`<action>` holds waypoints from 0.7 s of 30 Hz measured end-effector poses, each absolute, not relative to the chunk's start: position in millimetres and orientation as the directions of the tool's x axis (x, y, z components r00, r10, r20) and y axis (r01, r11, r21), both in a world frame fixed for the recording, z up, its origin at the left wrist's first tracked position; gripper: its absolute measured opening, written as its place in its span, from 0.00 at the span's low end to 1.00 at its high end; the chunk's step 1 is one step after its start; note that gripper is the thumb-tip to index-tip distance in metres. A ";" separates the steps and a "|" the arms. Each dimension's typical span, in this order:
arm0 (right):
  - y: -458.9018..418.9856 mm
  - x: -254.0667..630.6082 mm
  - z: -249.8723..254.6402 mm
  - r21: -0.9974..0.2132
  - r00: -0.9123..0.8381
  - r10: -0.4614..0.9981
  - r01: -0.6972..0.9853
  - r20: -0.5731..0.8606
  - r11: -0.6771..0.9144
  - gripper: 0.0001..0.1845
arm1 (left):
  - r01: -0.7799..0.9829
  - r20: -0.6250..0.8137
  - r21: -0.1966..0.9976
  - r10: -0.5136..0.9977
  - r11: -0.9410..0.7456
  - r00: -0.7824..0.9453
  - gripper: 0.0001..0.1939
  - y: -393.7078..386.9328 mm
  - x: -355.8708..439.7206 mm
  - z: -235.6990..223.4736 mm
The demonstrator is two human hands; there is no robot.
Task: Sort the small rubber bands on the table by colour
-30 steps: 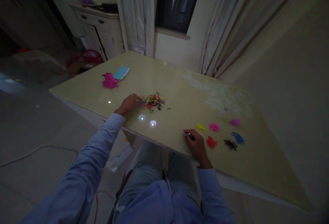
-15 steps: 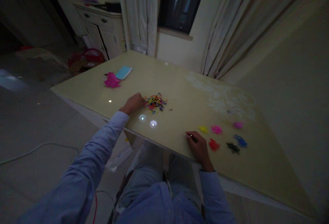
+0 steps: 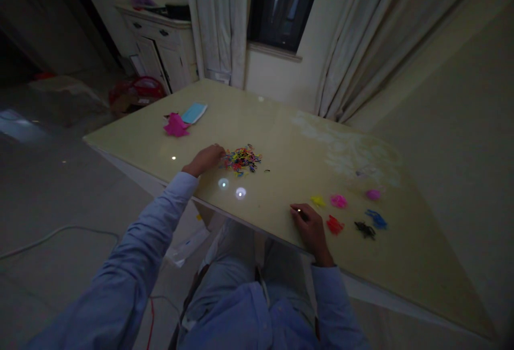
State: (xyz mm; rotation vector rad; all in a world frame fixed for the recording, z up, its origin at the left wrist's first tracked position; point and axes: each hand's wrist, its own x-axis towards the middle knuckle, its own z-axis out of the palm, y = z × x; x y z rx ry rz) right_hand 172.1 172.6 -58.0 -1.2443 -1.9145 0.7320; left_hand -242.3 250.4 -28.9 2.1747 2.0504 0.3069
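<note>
A loose pile of small rubber bands (image 3: 242, 160) in mixed colours lies on the table. My left hand (image 3: 206, 159) is at the pile's left edge, its fingers drawn together and bent down to the bands. Whatever those fingertips pinch is hidden. My right hand (image 3: 310, 227) rests by the front table edge, loosely curled, with a gap between thumb and fingers and nothing visible in it. Just right of it are small single-colour heaps: yellow bands (image 3: 318, 201), pink bands (image 3: 339, 201), red bands (image 3: 334, 225), black bands (image 3: 365, 229) and blue bands (image 3: 376, 219).
A purple-pink clump (image 3: 373, 194) sits beyond the blue heap. One dark band (image 3: 267, 170) lies apart, right of the mixed pile. Toward the far left of the table (image 3: 273, 125) are a crumpled magenta piece (image 3: 176, 125) and a light-blue flat packet (image 3: 195, 113).
My left hand has shifted slightly left, and some bands at the pile's left edge are spread further that way. My right hand stays in place.
</note>
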 end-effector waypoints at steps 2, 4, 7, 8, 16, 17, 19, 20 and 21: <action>172.6 172.0 -58.0 -0.776 -0.268 0.926 0.509 0.267 0.372 0.13 | 0.964 0.039 0.258 0.998 -0.060 0.052 0.15 252.1 -242.9 -25.4; 172.5 171.9 -57.6 -0.777 -0.268 0.925 0.509 0.268 0.372 0.13 | 0.952 0.078 0.295 0.995 -0.079 0.058 0.15 253.6 -241.5 -21.8; 172.0 171.5 -56.5 -0.779 -0.268 0.925 0.504 0.270 0.373 0.13 | 0.933 0.161 0.342 0.985 -0.111 0.058 0.17 253.0 -237.3 -16.3; 171.8 171.4 -56.0 -0.782 -0.267 0.925 0.499 0.270 0.372 0.13 | 0.936 0.167 0.339 0.985 -0.101 0.045 0.17 251.5 -235.9 -14.3; 171.7 171.4 -57.2 -0.797 -0.266 0.928 0.482 0.263 0.364 0.13 | 0.990 0.035 -0.107 0.995 -0.092 0.096 0.17 234.1 -223.1 4.3; 171.8 171.5 -58.1 -0.799 -0.265 0.926 0.476 0.267 0.367 0.12 | 0.984 -0.002 -0.132 0.993 -0.119 0.120 0.17 234.1 -220.6 6.4; 171.8 172.0 -59.5 -0.806 -0.264 0.926 0.466 0.268 0.366 0.12 | 0.975 -0.085 -0.152 0.985 -0.161 0.150 0.16 235.4 -216.0 10.3; 171.8 172.2 -59.9 -0.808 -0.265 0.927 0.462 0.266 0.365 0.12 | 0.973 -0.122 -0.151 0.980 -0.173 0.155 0.15 236.3 -214.2 12.0; 171.7 172.4 -60.0 -0.810 -0.268 0.926 0.459 0.266 0.365 0.12 | 0.973 -0.149 -0.146 0.976 -0.178 0.157 0.15 237.1 -213.0 13.5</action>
